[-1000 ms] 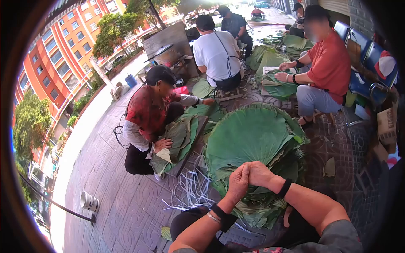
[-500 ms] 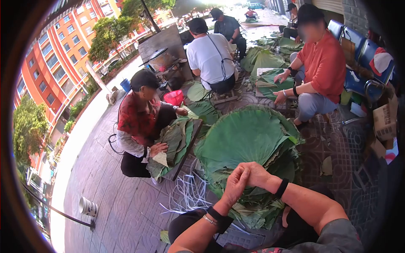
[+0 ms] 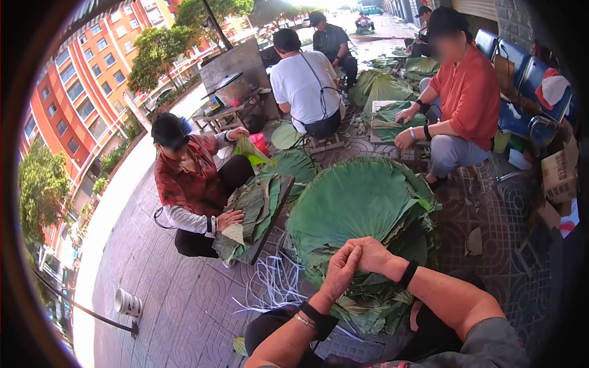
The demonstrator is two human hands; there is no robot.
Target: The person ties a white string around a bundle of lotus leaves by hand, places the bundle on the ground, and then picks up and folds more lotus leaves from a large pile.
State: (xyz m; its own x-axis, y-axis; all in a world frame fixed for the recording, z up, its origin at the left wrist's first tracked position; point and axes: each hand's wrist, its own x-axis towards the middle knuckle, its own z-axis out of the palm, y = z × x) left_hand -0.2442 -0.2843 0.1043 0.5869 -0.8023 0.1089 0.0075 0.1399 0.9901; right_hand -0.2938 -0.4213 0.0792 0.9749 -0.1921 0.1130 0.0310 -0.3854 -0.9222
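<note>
Over the front of a big pile of green leaves [image 3: 350, 199], my left hand [image 3: 341, 270] and my right hand [image 3: 373, 254] are pressed together. Their fingers are closed against each other; anything between them is hidden. Black bands circle both wrists. Loose white strips [image 3: 273, 282] lie on the paving left of the pile. A co-worker in a red patterned shirt [image 3: 187, 178] rests one hand on leaves stacked on a board [image 3: 248, 214] and holds a yellow-green leaf [image 3: 250, 150] in the other.
Across the pile, a co-worker in a red shirt [image 3: 469, 92] touches leaves on a board. A person in white [image 3: 305, 83] sits with their back to me. Blue chairs [image 3: 521, 67] and cardboard boxes [image 3: 559, 175] stand right; a white bucket [image 3: 128, 303] stands left.
The left co-worker has leaned back to the left and lifted a yellow-green leaf. The right co-worker's hands have shifted a little over the leaves. My hands have stayed together in nearly the same place.
</note>
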